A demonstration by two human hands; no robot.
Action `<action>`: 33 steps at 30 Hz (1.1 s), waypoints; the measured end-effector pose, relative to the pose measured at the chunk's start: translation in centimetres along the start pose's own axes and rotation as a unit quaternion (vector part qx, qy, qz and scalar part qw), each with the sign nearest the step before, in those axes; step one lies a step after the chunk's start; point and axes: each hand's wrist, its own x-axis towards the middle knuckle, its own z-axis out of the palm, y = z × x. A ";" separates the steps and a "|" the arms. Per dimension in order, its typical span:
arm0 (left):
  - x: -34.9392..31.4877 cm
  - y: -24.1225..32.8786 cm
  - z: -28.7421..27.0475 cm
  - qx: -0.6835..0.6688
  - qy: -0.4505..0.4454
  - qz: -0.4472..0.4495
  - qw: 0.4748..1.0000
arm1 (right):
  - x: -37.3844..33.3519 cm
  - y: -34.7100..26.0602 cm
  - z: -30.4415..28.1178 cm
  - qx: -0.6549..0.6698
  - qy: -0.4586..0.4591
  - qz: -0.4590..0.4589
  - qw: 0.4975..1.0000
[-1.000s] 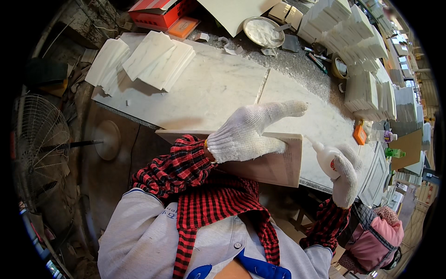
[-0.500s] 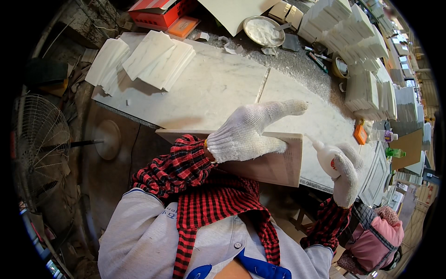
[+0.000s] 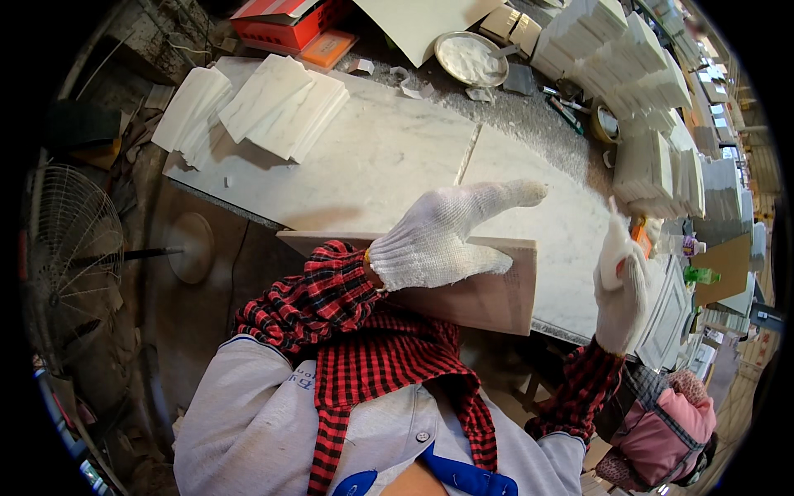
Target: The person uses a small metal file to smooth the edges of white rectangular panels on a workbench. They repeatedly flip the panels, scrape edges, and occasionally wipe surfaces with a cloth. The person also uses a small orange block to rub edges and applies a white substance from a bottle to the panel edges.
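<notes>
My left hand (image 3: pixel 438 236), in a white knit glove, grips the upper edge of a flat stone tile (image 3: pixel 488 302). The thumb lies on the tile's near face, while the fingers reach over its far side. This tile stands on edge at the near side of the marble-topped bench (image 3: pixel 364 140), close to my body. Off to the right, my gloved right hand (image 3: pixel 626 306) is wrapped round a white squeeze bottle (image 3: pixel 613 244) with a narrow nozzle. The nozzle points away from me, and the bottle is apart from the tile.
White marble tiles (image 3: pixel 273 103) lie fanned at the back left, and tall tile stacks (image 3: pixel 645 165) line the right. A bowl of white powder (image 3: pixel 470 59) sits at the back beside a red box (image 3: pixel 289 25). A wire fan (image 3: pixel 74 240) stands left; a person in pink (image 3: pixel 670 430) is lower right.
My right hand has swung the squeeze bottle away from the tile's right end, turning its nozzle from the tile toward the far side. My left hand and the tile have barely moved.
</notes>
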 end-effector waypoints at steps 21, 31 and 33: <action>0.3 0.8 -0.3 -0.007 -0.014 -0.052 0.999 | 25.3 15.3 9.6 -0.253 0.091 -0.098 0.958; 0.7 -0.3 -0.1 -0.036 -0.014 -0.006 0.999 | 23.6 14.5 7.2 -0.455 0.088 -0.154 0.873; 0.7 -0.5 0.0 -0.074 -0.009 0.012 0.997 | 20.7 13.7 7.2 -0.463 0.140 -0.185 0.855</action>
